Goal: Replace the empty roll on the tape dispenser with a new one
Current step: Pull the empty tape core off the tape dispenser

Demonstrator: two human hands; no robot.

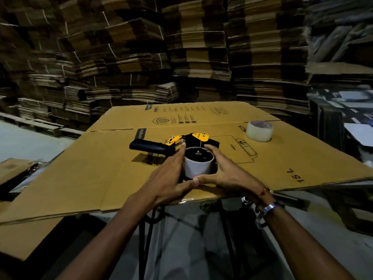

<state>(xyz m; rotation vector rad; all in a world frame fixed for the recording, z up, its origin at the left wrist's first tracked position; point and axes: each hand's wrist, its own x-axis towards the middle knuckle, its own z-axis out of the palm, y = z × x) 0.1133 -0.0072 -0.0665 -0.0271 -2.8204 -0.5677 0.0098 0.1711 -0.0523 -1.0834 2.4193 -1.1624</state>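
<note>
A black and yellow tape dispenser [177, 143] lies on its side on a flattened cardboard sheet [101, 170], handle pointing left. The empty white roll core [198, 167] sits upright on its hub. My left hand [171, 178] and my right hand [226, 172] wrap around the core from both sides, fingers along its wall, thumbs meeting at its near side. A new roll of clear tape [259, 131] stands on the cardboard to the far right, apart from both hands.
Tall stacks of flattened cartons [191, 47] wall in the back and both sides. The cardboard sheet's near edge overhangs its support, with black legs or cables [145, 235] below. More cardboard [18, 172] lies to the left.
</note>
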